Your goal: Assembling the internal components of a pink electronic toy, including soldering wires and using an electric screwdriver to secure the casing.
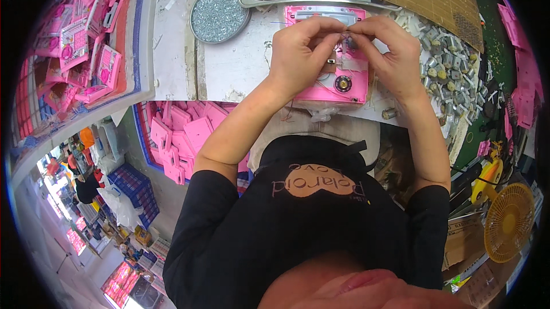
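Fingertips of the left hand (301, 51) and right hand (389, 51) pinched a tiny part above the flat pink plastic housing (344, 82) lying on the white worktable (235, 68), which looked light, rigid, somewhat fragile, best gripped by its edges.
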Available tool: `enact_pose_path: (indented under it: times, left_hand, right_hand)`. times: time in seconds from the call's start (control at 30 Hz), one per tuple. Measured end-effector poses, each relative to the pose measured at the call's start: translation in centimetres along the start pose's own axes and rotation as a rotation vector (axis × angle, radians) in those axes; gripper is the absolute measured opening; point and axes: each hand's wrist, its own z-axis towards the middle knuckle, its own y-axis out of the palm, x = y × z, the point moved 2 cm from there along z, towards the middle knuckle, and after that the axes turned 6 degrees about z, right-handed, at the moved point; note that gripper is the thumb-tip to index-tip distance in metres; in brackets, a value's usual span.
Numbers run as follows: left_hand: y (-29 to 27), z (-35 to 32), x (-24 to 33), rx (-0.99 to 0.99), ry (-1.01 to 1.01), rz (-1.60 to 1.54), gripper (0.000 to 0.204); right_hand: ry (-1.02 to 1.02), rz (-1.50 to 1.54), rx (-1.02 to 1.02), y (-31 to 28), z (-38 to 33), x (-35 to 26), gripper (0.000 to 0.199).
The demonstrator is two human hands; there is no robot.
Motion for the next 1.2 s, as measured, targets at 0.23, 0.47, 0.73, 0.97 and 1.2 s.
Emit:
enact_pose_path:
  times: [0.23,0.47,0.73,0.97,1.2]
  left_hand:
    - [0.3,1.6,0.9,0.012,0.279,0.230,0.012]
    - [-1.0,1.6,1.6,-0.058,0.249,0.296,0.008]
    - [-0.5,1.8,1.8,-0.057,0.356,0.391,0.010]
    - [0.5,1.6,1.6,0.106,0.395,0.606,0.012]
    - [1.7,2.3,0.8,0.099,0.432,0.663,0.013]
  right_hand:
    - [0.098,0.133,0.079,0.1,-1.6,0.0,0.010]
    - [0.508,0.196,0.738,-10.3,-8.5,-0.7,0.012]
    - [0.429,0.807,1.138,-31.3,-21.6,8.5,0.018]
    - [0.223,0.065,1.567,-34.4,-25.9,4.3,0.018]
    - [0.406,0.355,0.940,-17.1,-20.2,-1.3,0.029]
